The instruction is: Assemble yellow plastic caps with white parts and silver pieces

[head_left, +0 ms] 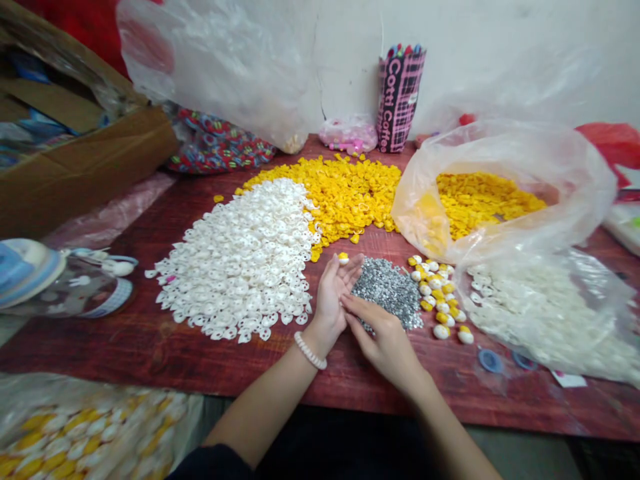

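My left hand (333, 297) is turned palm up over the table, its fingers curved. A small yellow-and-white plastic piece (343, 258) sits between its thumb and fingertips. My right hand (385, 337) reaches across, thumb and forefinger close together at the left palm; anything in that pinch is too small to make out. Just beyond the hands lies a heap of small silver-grey beads (387, 288). Several joined yellow-and-white pieces (443, 293) lie to its right. White eyed plastic parts (245, 260) form a large pile at left, against a pile of yellow parts (350, 190) behind.
An open plastic bag (570, 193) of yellow parts stands at right, with a bag of white parts (550, 313) before it. A clear bottle (75, 283) lies left, below a cardboard box (85, 157). A Cotti Coffee bag (400, 100) stands by the wall.
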Demonstrator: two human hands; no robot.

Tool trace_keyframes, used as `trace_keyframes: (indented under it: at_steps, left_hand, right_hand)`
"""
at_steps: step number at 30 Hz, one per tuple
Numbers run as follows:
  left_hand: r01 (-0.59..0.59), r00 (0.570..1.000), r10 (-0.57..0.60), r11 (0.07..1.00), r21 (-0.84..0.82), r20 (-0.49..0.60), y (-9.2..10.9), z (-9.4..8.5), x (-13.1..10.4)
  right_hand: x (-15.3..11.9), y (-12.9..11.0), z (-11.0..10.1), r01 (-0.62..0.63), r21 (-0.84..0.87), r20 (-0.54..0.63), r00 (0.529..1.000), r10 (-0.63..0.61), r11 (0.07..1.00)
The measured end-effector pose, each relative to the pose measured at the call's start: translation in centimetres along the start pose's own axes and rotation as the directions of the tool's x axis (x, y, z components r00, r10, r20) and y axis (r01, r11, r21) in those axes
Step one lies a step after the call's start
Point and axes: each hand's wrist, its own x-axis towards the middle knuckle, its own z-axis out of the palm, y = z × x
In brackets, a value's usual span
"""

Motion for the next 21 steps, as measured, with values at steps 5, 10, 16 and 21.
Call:
trace_keyframes:
  at_steps: [5,10,16,21]
  left_hand:
    - [0.172,0.982,-0.170,0.985,-0.021,0.076,-0.2,0.4,-0.4]
    - [-0.017,0.992,-0.016,0.966,0.257,0.128,-0.5,1.0,-1.4]
    - [-0.378,0.915,0.195,0.722,0.580,0.354,-0.2,0.2,-2.4]
    - [-0.460,0.882,0.224,0.601,0.654,0.415,-0.4,-0.7,-2.5]
  right_hand:
    - [0.5,1.4,-2.5,0.078,0.058,0.166,0.982,-0.087,0.995]
    - [0.8,2.4,-4.1,0.021,0.140,0.158,0.986,-0.044,0.990]
    - [1.4,2.6,-6.3,-0.225,0.374,-0.186,0.932,0.311,0.900]
    - [2.1,2.3,-6.9,-0.172,0.206,-0.117,0.973,0.199,0.963]
